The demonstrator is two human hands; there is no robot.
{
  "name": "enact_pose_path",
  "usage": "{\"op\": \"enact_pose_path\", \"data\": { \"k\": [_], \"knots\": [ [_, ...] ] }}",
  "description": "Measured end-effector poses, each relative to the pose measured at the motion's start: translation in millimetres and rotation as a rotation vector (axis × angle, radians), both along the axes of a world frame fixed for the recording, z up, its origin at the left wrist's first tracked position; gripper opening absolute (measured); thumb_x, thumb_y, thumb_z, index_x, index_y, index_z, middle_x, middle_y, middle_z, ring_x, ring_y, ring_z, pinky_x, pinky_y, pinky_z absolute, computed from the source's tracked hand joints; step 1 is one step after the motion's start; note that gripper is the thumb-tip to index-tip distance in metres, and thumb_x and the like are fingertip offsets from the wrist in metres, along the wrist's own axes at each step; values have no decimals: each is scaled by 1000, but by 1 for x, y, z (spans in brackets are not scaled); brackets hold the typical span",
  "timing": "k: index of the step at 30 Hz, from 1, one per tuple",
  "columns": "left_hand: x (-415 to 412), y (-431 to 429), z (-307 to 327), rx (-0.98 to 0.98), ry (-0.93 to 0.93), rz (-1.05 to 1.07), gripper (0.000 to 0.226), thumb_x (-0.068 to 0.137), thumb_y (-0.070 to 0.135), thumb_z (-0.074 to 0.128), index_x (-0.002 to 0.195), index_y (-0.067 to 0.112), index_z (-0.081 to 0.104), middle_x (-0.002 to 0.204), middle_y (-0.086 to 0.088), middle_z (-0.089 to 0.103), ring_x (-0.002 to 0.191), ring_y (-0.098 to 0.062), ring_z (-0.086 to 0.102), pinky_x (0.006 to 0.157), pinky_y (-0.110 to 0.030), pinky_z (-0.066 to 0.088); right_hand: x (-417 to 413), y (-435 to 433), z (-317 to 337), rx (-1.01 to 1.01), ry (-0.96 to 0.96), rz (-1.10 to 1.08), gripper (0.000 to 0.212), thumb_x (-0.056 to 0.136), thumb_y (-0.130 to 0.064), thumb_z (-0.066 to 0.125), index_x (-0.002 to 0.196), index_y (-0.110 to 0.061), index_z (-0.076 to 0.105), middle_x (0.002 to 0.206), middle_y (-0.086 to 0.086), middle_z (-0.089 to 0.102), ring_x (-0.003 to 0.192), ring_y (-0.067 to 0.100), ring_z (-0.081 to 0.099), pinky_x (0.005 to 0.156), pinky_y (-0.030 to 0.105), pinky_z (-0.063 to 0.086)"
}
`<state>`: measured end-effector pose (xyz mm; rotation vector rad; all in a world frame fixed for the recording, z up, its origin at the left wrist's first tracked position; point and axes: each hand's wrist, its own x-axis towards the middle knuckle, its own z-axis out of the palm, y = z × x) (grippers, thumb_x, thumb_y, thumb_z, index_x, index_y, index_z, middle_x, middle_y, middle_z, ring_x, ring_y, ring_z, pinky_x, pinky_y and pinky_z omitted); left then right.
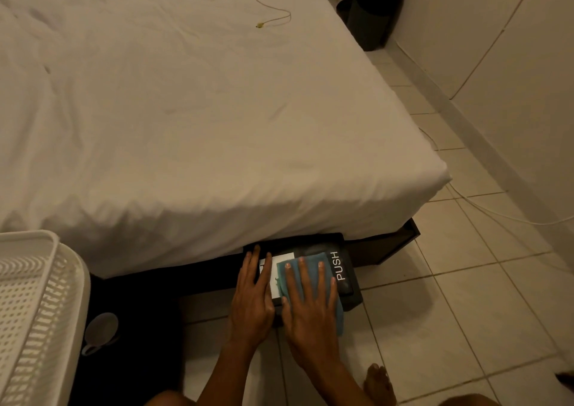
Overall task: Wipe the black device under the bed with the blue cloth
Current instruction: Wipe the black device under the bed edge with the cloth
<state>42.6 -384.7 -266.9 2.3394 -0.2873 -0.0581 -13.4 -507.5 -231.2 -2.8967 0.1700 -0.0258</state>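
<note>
The black device lies on the tiled floor, half under the bed edge, with a white label and the word PUSH on its top. A blue cloth is spread over its middle. My right hand lies flat on the cloth, fingers spread, pressing it onto the device. My left hand rests flat on the device's left part, over the white label, fingers pointing toward the bed. The device's far end is hidden under the mattress overhang.
The bed with a white sheet fills the upper left. A white perforated basket stands at the left, a mug on the floor beside it. A black bin stands by the wall. Cables cross the tiles.
</note>
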Motion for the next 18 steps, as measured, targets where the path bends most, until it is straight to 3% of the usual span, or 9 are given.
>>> {"op": "enact_pose_path", "data": {
  "k": [3, 7, 12, 18],
  "knots": [
    [1, 0, 0, -5, 8, 2, 64, 91, 38, 20, 154, 29, 20, 165, 8, 3, 152, -8, -5, 116, -47, 34, -1, 2, 1, -10, -34, 52, 60, 96, -44, 30, 151, -24, 14, 159, 6, 11, 145, 31, 6, 112, 56, 12],
    [0, 1, -1, 10, -21, 5, 61, 95, 24, 29, 155, 30, 19, 165, 10, 2, 152, -7, -5, 113, -46, 39, -1, -25, -4, -8, -45, 43, 59, 97, -46, 26, 151, -25, 14, 160, 5, 7, 146, 27, 2, 113, 53, 10],
    [0, 1, 0, 19, -14, 7, 63, 92, 33, 21, 155, 30, 19, 165, 10, 1, 152, -7, -4, 112, -46, 41, 2, -3, -4, 35, 20, 1, 58, 97, -47, 17, 150, -24, 19, 158, 7, 16, 145, 32, 11, 110, 57, 14],
    [-1, 1, 1, 56, -36, -5, 60, 98, 27, 29, 156, 33, 13, 165, 10, 0, 152, -6, -6, 111, -45, 43, 7, -33, 0, 76, -57, 47, 58, 97, -44, 26, 151, -29, 8, 160, 2, 4, 146, 23, -3, 115, 51, 6]
  ]
}}
